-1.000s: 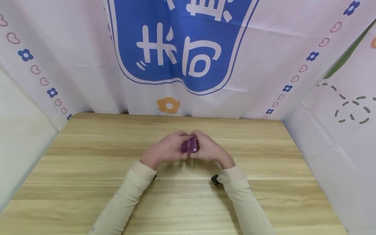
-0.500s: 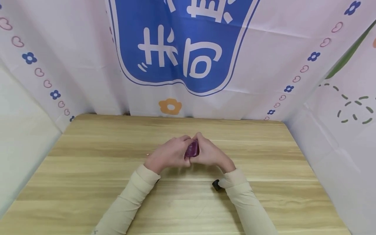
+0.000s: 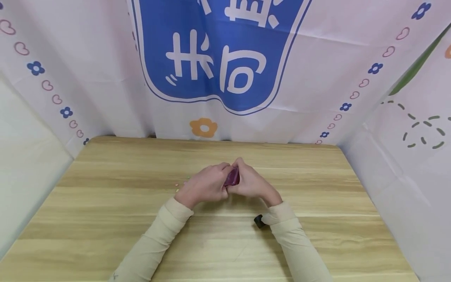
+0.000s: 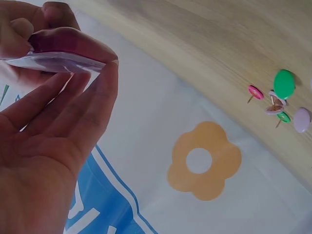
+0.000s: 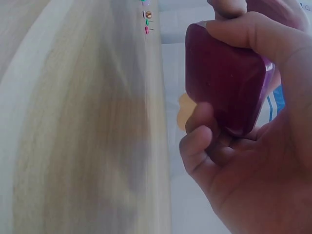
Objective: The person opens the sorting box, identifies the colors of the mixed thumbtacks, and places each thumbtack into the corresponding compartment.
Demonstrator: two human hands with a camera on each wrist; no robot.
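A small dark purple plastic case (image 3: 232, 177) with a clear, pale side (image 4: 53, 62) is held between both hands, raised above the table. My left hand (image 3: 206, 184) grips it from the left, its fingertips along one edge in the left wrist view. My right hand (image 3: 251, 182) holds the other side, with thumb and curled fingers around the case in the right wrist view. Several thumbtacks lie on the table beyond the left hand, among them a large green thumbtack (image 4: 284, 84), a pink thumbtack (image 4: 255, 92) and a lilac thumbtack (image 4: 302, 120). Whether the case holds anything is hidden.
The wooden table (image 3: 123, 219) spreads around the hands. A white cloth (image 3: 310, 78) with a blue printed shape hangs along the back edge, and pale sides stand left and right. A black device (image 3: 259, 221) sits at the right wrist.
The case has turned and shifted slightly right, and the left hand now covers more of it. Thumbtacks now show on the table left of that hand.
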